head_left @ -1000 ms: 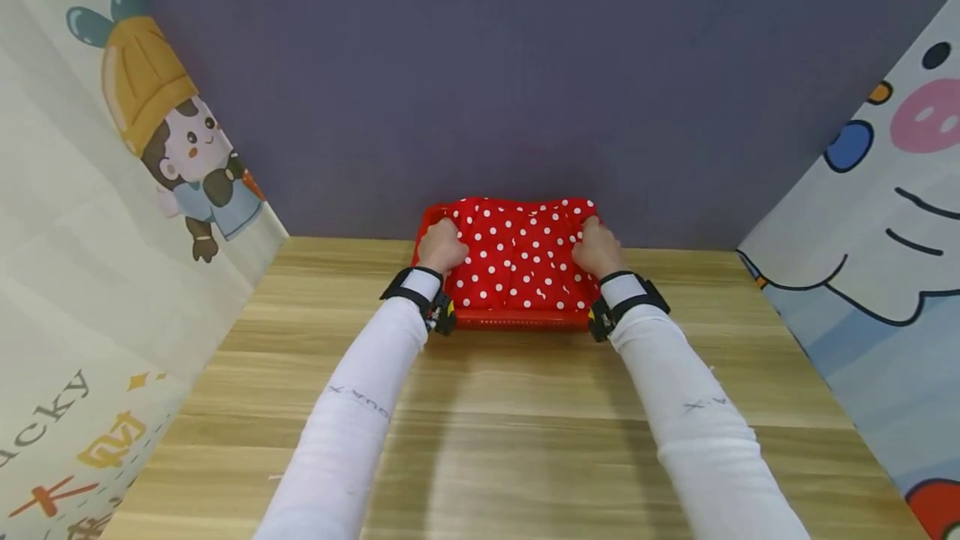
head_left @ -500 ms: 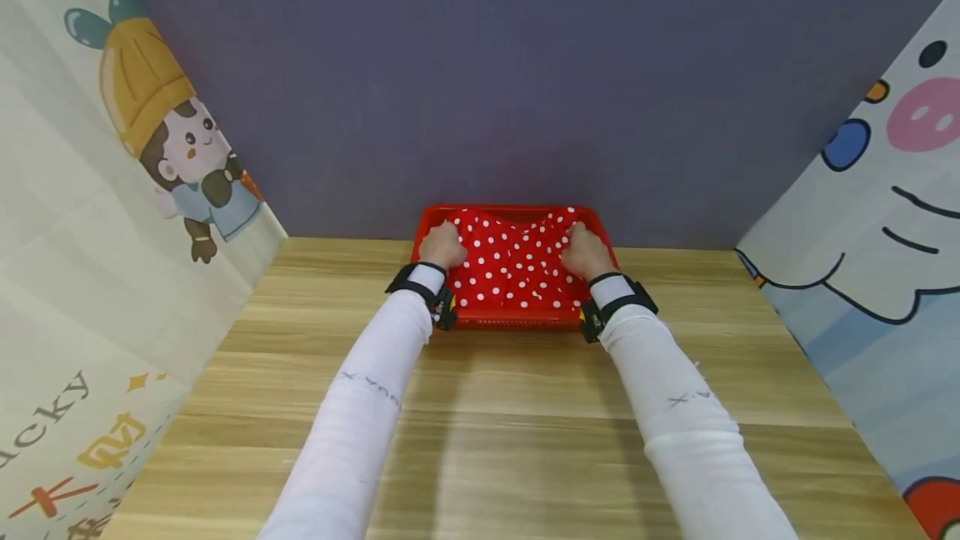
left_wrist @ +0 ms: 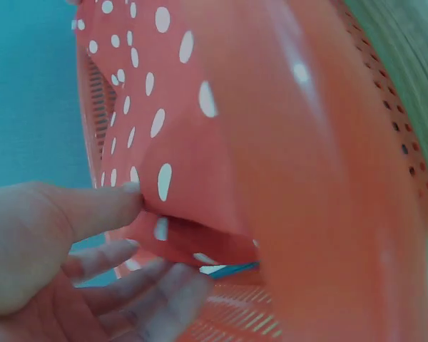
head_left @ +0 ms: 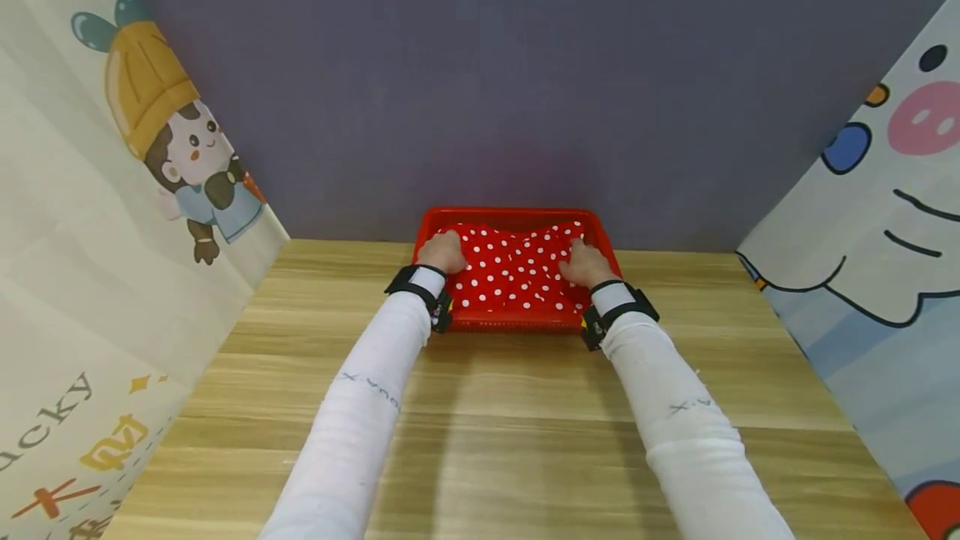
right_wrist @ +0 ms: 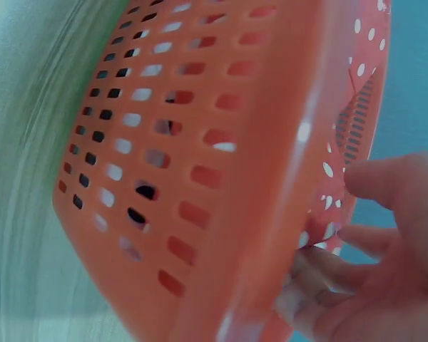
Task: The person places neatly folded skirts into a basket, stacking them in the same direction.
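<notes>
A red cloth with white dots (head_left: 510, 269) lies spread inside a red plastic basket (head_left: 517, 322) whose walls are perforated. My left hand (head_left: 442, 253) is at the basket's left end; in the left wrist view its thumb (left_wrist: 103, 210) is right at the cloth's edge, the fingers loosely extended below. At the opposite end is my right hand (head_left: 587, 263), its thumb and fingers spread apart beside the cloth in the right wrist view. A sliver of something blue (left_wrist: 235, 271) peeks out beneath the cloth; the rest under it is hidden.
The basket stands on a wood-grain table (head_left: 495, 440) at its back edge, close to a dark grey-purple wall panel (head_left: 510, 73). Printed cartoon curtains (head_left: 67, 273) hang at left and right. Black straps with small cameras (head_left: 618, 312) circle both wrists.
The cloth's far edge has dropped and sunk into the basket, baring its back rim. My right hand has shifted slightly inward, and the fingers of both hands have loosened from the cloth.
</notes>
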A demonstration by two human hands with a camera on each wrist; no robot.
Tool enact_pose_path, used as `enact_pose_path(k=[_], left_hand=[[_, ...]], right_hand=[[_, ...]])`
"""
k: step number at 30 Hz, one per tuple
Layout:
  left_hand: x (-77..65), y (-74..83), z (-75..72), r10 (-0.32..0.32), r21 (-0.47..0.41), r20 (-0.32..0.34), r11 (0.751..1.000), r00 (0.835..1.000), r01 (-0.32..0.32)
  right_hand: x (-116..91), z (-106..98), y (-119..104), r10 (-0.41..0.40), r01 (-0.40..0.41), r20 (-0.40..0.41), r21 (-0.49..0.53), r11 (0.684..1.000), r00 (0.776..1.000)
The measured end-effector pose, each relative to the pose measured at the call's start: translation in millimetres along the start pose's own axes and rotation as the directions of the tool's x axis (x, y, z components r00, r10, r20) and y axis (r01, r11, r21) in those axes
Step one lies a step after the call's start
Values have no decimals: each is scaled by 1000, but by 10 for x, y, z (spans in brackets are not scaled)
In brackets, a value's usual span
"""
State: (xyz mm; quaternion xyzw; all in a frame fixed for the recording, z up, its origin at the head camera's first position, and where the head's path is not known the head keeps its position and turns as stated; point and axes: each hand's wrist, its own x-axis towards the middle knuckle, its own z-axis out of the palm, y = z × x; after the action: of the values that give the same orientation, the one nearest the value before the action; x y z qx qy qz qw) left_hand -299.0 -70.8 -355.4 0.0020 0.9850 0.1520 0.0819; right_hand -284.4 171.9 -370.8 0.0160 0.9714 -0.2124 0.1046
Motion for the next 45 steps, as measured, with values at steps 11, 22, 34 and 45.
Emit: enact_pose_path(k=[11, 22, 34, 45], left_hand=[[5, -82, 61, 24, 77, 90, 997, 996, -31], [-132, -83, -44, 215, 91, 115, 970, 970, -225], [-385, -159, -21, 301, 251, 68, 918, 951, -308], [-614, -269, 22, 404, 259, 101, 872, 909, -416]], right_hand=[[-43, 3, 19, -17, 25, 130, -62, 998, 991], [-146, -68, 73, -239, 240, 31, -222, 945, 971], [-394, -59, 144, -333, 319, -31, -224, 921, 942], [-625, -2, 181, -367, 357, 18, -272, 893, 930]])
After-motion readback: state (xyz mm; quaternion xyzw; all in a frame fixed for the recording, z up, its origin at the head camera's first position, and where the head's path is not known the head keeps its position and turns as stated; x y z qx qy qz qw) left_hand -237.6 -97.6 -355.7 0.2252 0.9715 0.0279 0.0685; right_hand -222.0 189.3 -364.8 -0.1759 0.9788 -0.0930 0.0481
